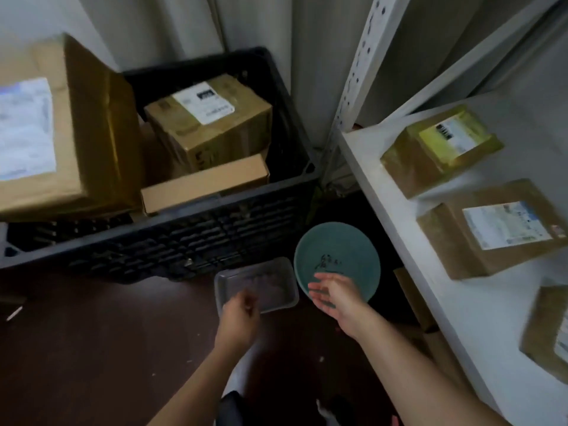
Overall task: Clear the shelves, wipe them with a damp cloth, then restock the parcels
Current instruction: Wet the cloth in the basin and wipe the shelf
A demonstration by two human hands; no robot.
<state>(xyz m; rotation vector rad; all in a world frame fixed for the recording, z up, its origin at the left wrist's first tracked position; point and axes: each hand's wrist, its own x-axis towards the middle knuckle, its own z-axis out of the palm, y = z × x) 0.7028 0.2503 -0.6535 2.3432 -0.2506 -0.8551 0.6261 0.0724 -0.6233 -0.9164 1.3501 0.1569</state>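
A white shelf [396, 210] on the right carries three brown parcels: one at the back [408, 167], one in the middle [445, 241] and one at the near edge [544, 333]. On the dark floor lie a clear plastic tray [261, 281] and a round teal dish [336, 253]. My left hand [241, 313] has curled fingers at the tray's near rim and seems to grip it. My right hand [333, 295] is open with straight fingers over the dish's near edge; whether it touches the dish is unclear. No cloth is visible.
A black plastic crate [190, 238] stands on the floor to the left, holding a labelled box [209, 118] and a flat box [203, 182]. A large labelled carton [70, 127] sits at its left end. A perforated shelf post [356, 78] rises beside it.
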